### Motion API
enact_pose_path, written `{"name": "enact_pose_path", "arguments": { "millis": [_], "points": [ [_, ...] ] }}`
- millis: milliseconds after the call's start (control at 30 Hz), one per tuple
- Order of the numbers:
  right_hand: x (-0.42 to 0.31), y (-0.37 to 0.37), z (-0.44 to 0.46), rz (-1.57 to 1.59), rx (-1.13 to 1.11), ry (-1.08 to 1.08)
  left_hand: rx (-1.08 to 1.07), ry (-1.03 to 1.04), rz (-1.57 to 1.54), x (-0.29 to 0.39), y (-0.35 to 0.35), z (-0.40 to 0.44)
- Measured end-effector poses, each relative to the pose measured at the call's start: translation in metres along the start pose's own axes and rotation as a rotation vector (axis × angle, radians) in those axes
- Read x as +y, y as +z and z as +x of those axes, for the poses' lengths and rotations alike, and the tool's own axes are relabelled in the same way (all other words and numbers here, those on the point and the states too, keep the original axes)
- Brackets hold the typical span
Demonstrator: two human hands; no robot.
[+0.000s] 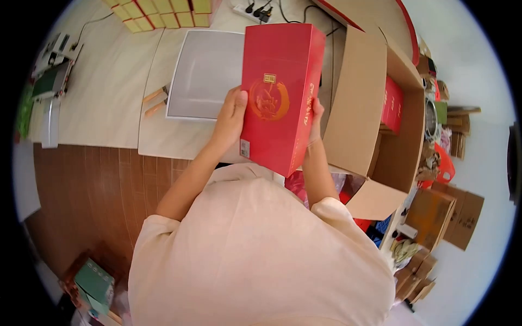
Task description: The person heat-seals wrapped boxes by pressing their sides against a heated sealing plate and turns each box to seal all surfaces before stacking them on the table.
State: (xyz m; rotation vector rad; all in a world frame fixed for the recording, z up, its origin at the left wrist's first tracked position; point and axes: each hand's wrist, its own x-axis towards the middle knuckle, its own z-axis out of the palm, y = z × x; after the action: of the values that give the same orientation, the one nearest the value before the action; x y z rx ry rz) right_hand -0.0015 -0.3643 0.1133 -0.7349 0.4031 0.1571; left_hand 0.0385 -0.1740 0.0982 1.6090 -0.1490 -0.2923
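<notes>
A tall red gift box [280, 60] with a gold emblem and gold lettering is held up in front of me, tilted a little. My left hand [235, 111] grips its left side, thumb on the front face. On the right edge, my right hand [315, 120] is closed around it, its fingers partly hidden behind the box. Beyond the left hand, a flat grey panel with a white rim [204, 73] lies on the table. To the right stands an open cardboard carton [353, 103], flaps spread, with another red box [392, 106] inside.
Stacked yellow and red boxes [163, 13] stand at the table's far edge, near a power strip [253, 12] with plugs and cables. Two wooden-handled tools [156, 101] lie left of the panel. More cardboard boxes [432, 217] line the right wall. A green box [95, 282] sits lower left.
</notes>
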Motion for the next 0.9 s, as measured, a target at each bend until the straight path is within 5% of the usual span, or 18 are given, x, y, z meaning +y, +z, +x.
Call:
{"name": "enact_pose_path", "arguments": {
  "millis": [167,200,300,400,800,900],
  "points": [
    [-0.014,0.007,0.023,-0.303,-0.061,0.057,0.194,0.154,0.148,-0.03,-0.014,0.008],
    [-0.018,0.018,0.032,-0.501,-0.166,-0.072,0.256,0.177,0.163,-0.031,-0.022,0.007],
    [-0.006,0.022,0.057,-1.62,0.202,-0.584,0.388,0.087,0.08,-0.04,-0.064,-0.004],
    [0.025,0.014,0.08,-1.998,0.315,-0.826,0.468,-0.022,0.026,-0.054,-0.1,-0.027],
    [0.081,0.036,0.124,-2.001,0.34,-0.858,0.683,-0.258,-0.113,-0.085,-0.106,-0.105],
    [0.09,0.05,0.134,-1.983,0.355,-0.803,0.656,-0.184,-0.168,-0.08,-0.095,-0.098]
  ]
}}
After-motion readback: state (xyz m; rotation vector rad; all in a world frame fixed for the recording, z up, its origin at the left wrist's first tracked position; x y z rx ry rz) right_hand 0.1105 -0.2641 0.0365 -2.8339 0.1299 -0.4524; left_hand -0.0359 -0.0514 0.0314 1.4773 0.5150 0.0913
